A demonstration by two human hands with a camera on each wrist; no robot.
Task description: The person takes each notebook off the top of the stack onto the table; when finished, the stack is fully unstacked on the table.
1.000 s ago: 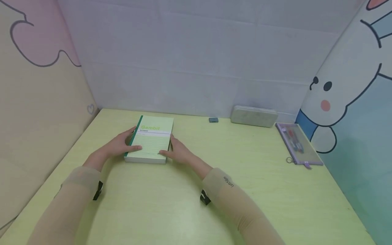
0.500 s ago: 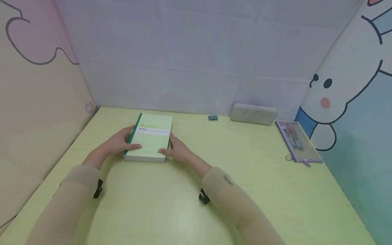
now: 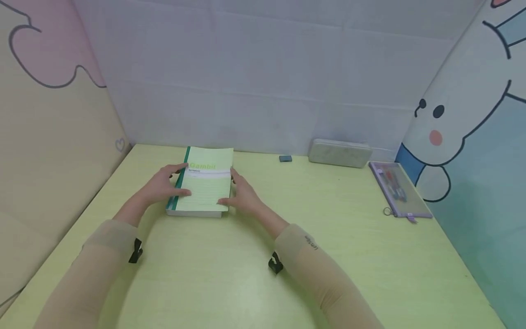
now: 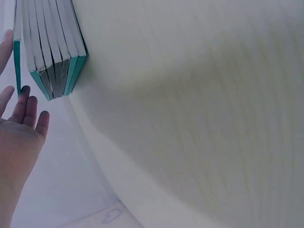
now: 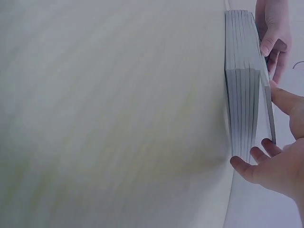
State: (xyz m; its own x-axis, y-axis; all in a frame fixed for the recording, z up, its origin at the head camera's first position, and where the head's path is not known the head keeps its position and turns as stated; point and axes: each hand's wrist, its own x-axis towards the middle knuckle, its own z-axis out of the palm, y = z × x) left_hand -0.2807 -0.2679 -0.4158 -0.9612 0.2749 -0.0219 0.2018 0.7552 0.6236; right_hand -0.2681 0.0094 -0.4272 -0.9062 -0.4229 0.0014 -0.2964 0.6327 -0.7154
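Note:
A pale green notebook (image 3: 207,188) with a dark green spine and the word "Gambit" is raised slightly off a stack of several notebooks (image 3: 196,214) at the left back of the table. My left hand (image 3: 157,186) holds its spine side, thumb on the cover and fingers at the edge. On the opposite edge, my right hand (image 3: 245,197) pinches it with thumb above and fingers below. The right wrist view shows a narrow gap between the lifted notebook (image 5: 269,111) and the stack (image 5: 242,42). In the left wrist view, green spines show on the stack (image 4: 54,52).
A small dark blue block (image 3: 285,158) lies near the back edge of the table (image 3: 197,274). To its right stands a grey case (image 3: 340,153) against the white backdrop. A purple-edged transparent zip pouch (image 3: 402,192) with pens lies at the right edge, beside a painted wall.
The top notebook has come up off the stack and shifted slightly away and to the right. Both hands have moved with it, holding its two side edges.

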